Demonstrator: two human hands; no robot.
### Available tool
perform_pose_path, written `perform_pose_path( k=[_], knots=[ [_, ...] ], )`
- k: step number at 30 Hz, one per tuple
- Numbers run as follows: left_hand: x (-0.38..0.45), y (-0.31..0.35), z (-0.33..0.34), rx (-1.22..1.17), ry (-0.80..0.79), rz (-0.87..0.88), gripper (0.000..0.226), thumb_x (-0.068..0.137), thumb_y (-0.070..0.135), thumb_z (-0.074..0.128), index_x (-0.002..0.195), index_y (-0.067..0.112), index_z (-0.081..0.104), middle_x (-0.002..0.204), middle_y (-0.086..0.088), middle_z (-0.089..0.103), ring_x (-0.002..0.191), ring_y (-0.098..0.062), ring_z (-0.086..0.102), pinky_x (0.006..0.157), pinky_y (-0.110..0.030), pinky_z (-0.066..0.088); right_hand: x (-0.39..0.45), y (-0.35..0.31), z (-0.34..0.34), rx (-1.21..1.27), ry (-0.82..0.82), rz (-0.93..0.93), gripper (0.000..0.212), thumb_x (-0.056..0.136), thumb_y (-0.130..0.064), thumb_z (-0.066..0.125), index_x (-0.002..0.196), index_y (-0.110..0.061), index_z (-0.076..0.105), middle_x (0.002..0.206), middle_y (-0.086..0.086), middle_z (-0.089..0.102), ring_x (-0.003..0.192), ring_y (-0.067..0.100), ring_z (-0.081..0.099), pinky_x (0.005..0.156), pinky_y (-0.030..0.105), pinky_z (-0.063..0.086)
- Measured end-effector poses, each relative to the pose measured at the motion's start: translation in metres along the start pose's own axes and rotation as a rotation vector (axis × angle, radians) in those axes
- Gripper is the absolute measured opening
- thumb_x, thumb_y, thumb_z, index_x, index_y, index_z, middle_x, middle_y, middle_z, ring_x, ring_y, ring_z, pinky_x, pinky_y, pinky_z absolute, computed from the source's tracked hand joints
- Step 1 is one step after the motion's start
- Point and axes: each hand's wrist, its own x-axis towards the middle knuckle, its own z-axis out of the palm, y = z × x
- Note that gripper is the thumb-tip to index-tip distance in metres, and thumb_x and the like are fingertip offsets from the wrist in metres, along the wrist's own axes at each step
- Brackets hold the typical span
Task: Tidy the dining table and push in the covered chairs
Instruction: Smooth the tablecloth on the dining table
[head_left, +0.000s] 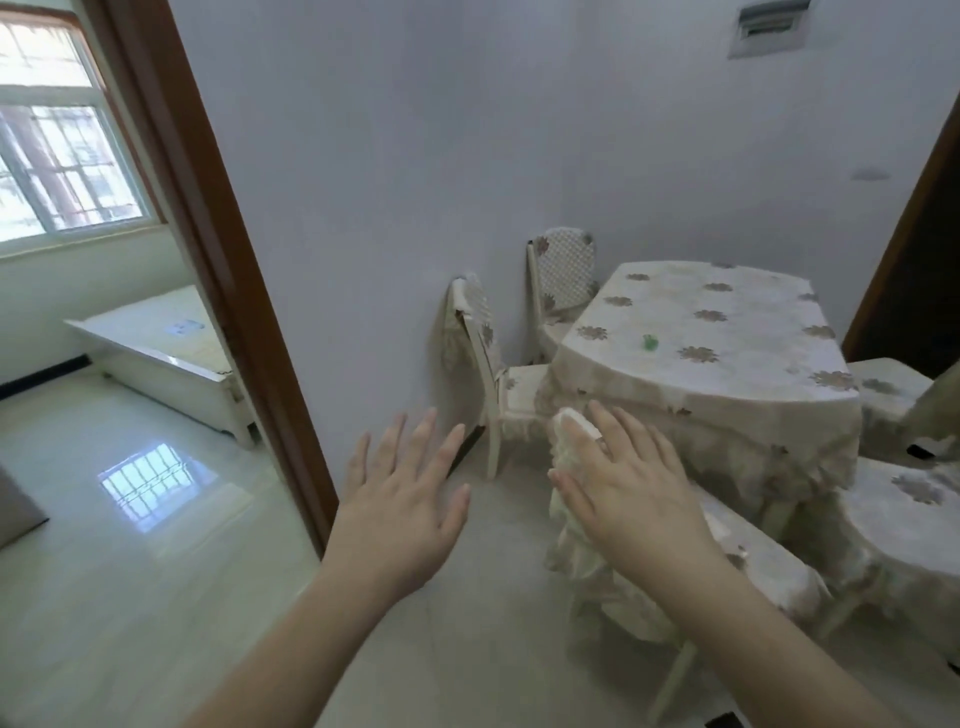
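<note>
both hands reach forward with fingers straight and spread. the left hand hangs in the air over the pale floor, its grip spread and holding nothing. the right hand has its grip spread too, lying flat against the top of the covered chair back nearest the person. that chair stands just beside the desk, which wears a flower-print cloth with a small green thing on it. two more covered chairs stand between the desk and the white wall. at left a brown door frame opens onto a room with a bed.
</note>
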Motion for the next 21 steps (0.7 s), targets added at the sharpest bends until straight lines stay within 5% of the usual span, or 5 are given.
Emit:
perform_pose_path(
  k=[3,7,16,21],
  knots=[
    [0.014,-0.037,0.022,-0.009,0.011,-0.061,0.059,0.092,0.053,0.023,0.148,0.034,0.029,0.156,0.0,0.031,0.146,-0.024,0.019,0.115,-0.048,0.008,0.037,-0.028,0.029,0.02,0.002,-0.025,0.063,0.091,-0.058,0.018,0.137,-0.025,0.046,0.14,0.007,0.048,0.131,0.027,0.039,0.11,0.041,0.023],
    [0.036,-0.093,0.061,0.006,-0.044,-0.066,0.058,0.092,0.05,0.03,0.142,0.026,0.044,0.152,-0.005,0.038,0.144,-0.027,0.025,0.115,-0.051,0.013,0.086,-0.076,0.068,-0.003,0.015,-0.021,0.058,0.091,-0.055,0.03,0.128,-0.02,0.057,0.13,0.009,0.056,0.124,0.03,0.045,0.109,0.049,0.02],
    [0.124,-0.177,0.107,-0.054,-0.11,0.002,0.06,0.094,0.054,0.016,0.149,0.033,0.025,0.154,0.001,0.033,0.145,-0.023,0.022,0.117,-0.046,0.012,0.169,-0.119,0.136,-0.019,-0.055,0.026,0.062,0.092,-0.054,0.032,0.144,-0.02,0.038,0.145,0.008,0.045,0.134,0.028,0.04,0.112,0.045,0.015],
    [0.176,-0.179,0.144,-0.116,-0.091,0.085,0.058,0.093,0.05,0.024,0.143,0.027,0.043,0.146,-0.002,0.046,0.138,-0.024,0.036,0.114,-0.044,0.022,0.198,-0.102,0.171,-0.044,-0.1,0.061,0.064,0.091,-0.056,0.033,0.145,-0.023,0.035,0.146,0.007,0.043,0.135,0.029,0.038,0.112,0.047,0.018]
  ],
)
